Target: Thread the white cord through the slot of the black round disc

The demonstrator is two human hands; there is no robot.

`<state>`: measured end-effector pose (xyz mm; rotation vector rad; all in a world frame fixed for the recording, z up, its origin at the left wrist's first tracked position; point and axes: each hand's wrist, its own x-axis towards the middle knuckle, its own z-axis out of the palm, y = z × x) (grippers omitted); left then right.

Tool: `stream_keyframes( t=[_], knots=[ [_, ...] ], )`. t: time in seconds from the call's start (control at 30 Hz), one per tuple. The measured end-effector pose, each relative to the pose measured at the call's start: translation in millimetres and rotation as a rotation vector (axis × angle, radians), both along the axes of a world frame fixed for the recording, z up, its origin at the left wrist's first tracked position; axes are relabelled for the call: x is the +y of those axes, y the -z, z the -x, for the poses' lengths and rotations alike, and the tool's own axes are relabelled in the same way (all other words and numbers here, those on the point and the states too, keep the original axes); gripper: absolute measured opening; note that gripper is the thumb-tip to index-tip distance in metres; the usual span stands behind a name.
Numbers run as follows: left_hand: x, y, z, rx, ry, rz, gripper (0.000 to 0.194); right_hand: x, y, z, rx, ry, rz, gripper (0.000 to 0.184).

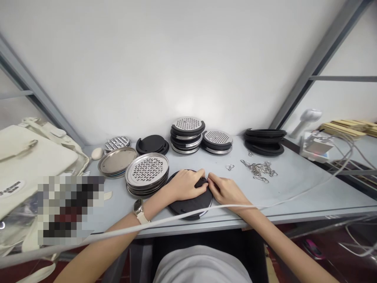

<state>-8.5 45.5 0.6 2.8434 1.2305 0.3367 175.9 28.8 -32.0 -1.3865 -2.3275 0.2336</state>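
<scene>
A round black disc with a metal rim (191, 203) lies flat on the grey table (294, 188) right in front of me. My left hand (185, 184) rests on top of the disc, fingers curled down onto it, a watch on the wrist. My right hand (225, 189) is at the disc's right edge, its fingertips pinched against the rim where the two hands meet. What the right fingers pinch is too small to make out.
A stack of perforated metal discs (147, 173) and plain metal plates (116, 161) sit to the left. Black-and-metal stacks (187, 135) (218, 141) and black rings (264, 141) line the wall. Loose metal hooks (259, 169) lie to the right. A white cable (265, 206) crosses in front; a cream bag (32, 157) is far left.
</scene>
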Motion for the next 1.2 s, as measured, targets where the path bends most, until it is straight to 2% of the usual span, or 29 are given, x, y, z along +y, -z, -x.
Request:
stream_keyframes(
  t=[0.27,0.5,0.83,1.2],
  knots=[
    [-1.1,-1.6,-1.3,0.017,-0.023,-0.016,0.022,-0.9,-0.8,-1.7,0.006,-0.001,0.015,0.019],
    [-0.6,-1.8,-1.1,0.007,0.014,-0.023,0.018,-0.3,0.2,-1.8,0.059,0.011,0.027,0.019],
    [-0.2,-3.6,0.1,-0.036,0.088,0.011,0.015,-1.9,3.3,-4.3,0.014,0.007,0.022,0.017],
    [1.6,0.1,1.1,-0.085,0.121,0.094,0.027,0.2,7.3,-5.6,0.065,-0.024,0.041,0.016]
  ],
)
